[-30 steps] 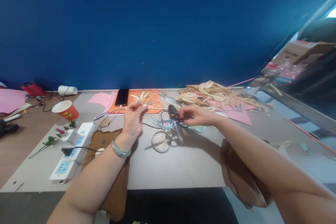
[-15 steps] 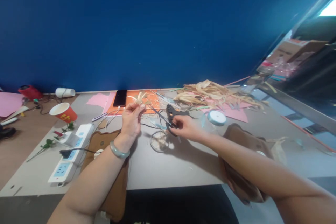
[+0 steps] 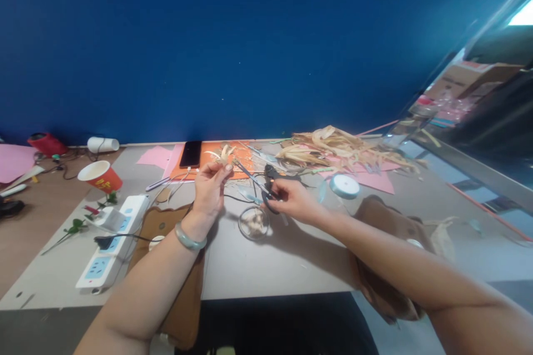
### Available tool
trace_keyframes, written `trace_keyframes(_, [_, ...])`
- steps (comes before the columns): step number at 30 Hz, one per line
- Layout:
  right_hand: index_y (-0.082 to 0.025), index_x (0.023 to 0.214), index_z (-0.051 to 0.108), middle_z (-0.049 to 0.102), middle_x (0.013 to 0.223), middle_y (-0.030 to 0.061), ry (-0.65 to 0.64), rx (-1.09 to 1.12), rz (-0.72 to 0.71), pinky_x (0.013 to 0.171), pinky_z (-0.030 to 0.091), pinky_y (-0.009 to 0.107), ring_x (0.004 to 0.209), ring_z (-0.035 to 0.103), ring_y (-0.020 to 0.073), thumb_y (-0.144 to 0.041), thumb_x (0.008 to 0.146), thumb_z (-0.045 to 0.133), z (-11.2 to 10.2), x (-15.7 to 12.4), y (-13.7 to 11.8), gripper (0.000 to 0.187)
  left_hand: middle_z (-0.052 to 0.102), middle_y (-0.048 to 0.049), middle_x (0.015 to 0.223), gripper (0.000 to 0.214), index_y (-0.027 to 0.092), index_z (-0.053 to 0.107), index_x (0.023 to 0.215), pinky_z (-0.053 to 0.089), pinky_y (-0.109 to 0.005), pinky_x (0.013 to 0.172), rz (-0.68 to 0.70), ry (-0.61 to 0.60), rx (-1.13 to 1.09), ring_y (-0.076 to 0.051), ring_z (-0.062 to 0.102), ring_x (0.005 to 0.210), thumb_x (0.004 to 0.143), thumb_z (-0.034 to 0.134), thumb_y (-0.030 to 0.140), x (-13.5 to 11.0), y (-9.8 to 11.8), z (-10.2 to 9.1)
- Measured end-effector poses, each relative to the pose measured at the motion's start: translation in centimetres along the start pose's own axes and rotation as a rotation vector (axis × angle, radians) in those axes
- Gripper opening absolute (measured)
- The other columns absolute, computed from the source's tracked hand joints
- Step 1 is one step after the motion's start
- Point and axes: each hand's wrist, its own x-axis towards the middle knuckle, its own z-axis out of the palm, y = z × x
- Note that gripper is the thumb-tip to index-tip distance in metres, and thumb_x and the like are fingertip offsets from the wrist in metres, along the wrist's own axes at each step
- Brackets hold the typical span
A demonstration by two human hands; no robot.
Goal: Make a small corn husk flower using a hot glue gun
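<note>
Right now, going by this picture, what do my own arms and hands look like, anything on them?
Your left hand wears no glove; a smooth, pale grey-green bangle circles that wrist. Your right hand is ungloved too, with no bracelet visible. No sleeves show on either side.

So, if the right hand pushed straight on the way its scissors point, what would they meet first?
Probably the pale strips pinched in the left hand, near the tips of the scissors, though one view leaves depth unclear.

Left fingers [image 3: 218,171] pinched; right fingers [image 3: 280,187] curled; forearms [image 3: 156,277] extended forward, angled inward.
</note>
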Motion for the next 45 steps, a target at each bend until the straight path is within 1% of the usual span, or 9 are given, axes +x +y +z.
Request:
trace_keyframes(12, [-0.02,0.061,0.038,0.043,0.055,-0.0046,-0.059,0.149,0.012,0.05,0.032,0.023,0.053,0.043,0.0101,-0.042,0.072,0.066,0.3,0.2,1.2,0.037,0.06,0.0059,0.058,0.032,0.017,0.055,0.063,0.05,-0.021,0.06,0.018,-0.02,0.03,-0.008,0.062,0.058,0.054,0.086,0.02,0.0,-0.2,-0.1])
trace_keyframes(17, [-0.02,0.06,0.037,0.04,0.055,-0.0048,-0.051,0.081,-0.013,0.05,0.029,0.022,0.053,0.039,0.0095,-0.046,0.074,0.063,0.0,0.2,1.2,0.04,0.061,0.0058,0.057,0.033,0.017,0.056,0.063,0.05,-0.021,0.06,0.01,-0.003,0.027,-0.008,0.062,0.057,0.053,0.087,0.02,0.1,-0.2,-0.1])
trace_keyframes(23, [-0.019,0.057,0.037,0.039,0.056,-0.004,-0.077,-0.074,-0.07,0.051,0.026,0.023,0.054,0.034,0.0088,-0.041,0.079,0.056,-0.5,-0.4,-0.2,0.037,0.061,0.0049,0.058,0.032,0.016,0.056,0.062,0.05,-0.02,0.061,0.018,-0.017,0.042,-0.007,0.062,0.058,0.054,0.086,0.02,-0.1,-0.2,0.0])
trace_keyframes(28, [-0.019,0.057,0.037,0.035,0.056,-0.0042,-0.077,-0.063,-0.045,0.049,0.024,0.022,0.053,0.031,0.0081,-0.045,0.082,0.054,-0.7,-0.6,-0.3,0.041,0.062,0.0046,0.059,0.033,0.016,0.055,0.064,0.05,-0.021,0.062,0.008,0.003,0.054,-0.007,0.062,0.058,0.054,0.086,0.021,-0.1,-0.1,0.1])
trace_keyframes(30, [-0.019,0.055,0.034,0.032,0.053,-0.0049,-0.08,-0.125,-0.033,0.048,0.022,0.022,0.051,0.029,0.0079,-0.045,0.081,0.055,-0.7,-0.7,0.1,0.043,0.061,0.0054,0.058,0.034,0.017,0.054,0.064,0.05,-0.021,0.062,0.013,0.019,0.057,-0.007,0.062,0.058,0.054,0.086,0.021,-0.1,-0.1,0.1])
trace_keyframes(33, [-0.019,0.052,0.033,0.032,0.048,-0.0048,-0.15,-0.305,-0.04,0.048,0.021,0.024,0.048,0.03,0.0087,-0.04,0.081,0.054,-0.8,-1.4,0.5,0.041,0.062,0.006,0.059,0.034,0.017,0.054,0.065,0.05,-0.021,0.062,0.041,0.058,0.05,-0.007,0.062,0.058,0.053,0.086,0.02,0.0,0.1,0.2])
trace_keyframes(39, [-0.018,0.058,0.049,0.053,0.059,0.0016,-0.326,-0.671,-0.121,0.053,0.023,0.026,0.055,0.041,0.0124,-0.032,0.082,0.055,-0.1,-3.8,-1.2,0.029,0.063,0.0058,0.063,0.034,0.017,0.056,0.066,0.051,-0.022,0.064,0.08,0.086,0.026,-0.007,0.062,0.06,0.051,0.087,0.02,-0.1,0.4,0.4])
trace_keyframes(42, [-0.017,0.06,0.055,0.059,0.065,0.0039,-0.399,-0.743,-0.137,0.054,0.024,0.026,0.059,0.047,0.0138,-0.032,0.08,0.06,0.4,-4.0,-2.4,0.025,0.062,0.0061,0.062,0.033,0.018,0.057,0.066,0.051,-0.022,0.064,0.106,0.07,0.044,-0.007,0.062,0.06,0.052,0.086,0.02,-0.1,0.4,0.3])
trace_keyframes(45, [-0.017,0.059,0.054,0.056,0.063,0.0025,-0.42,-0.699,-0.133,0.053,0.024,0.026,0.056,0.045,0.0123,-0.033,0.077,0.065,0.6,-3.5,-2.6,0.026,0.062,0.0056,0.063,0.031,0.019,0.057,0.065,0.052,-0.023,0.064,0.125,0.068,0.065,-0.008,0.061,0.06,0.054,0.086,0.021,-0.1,0.4,0.3])
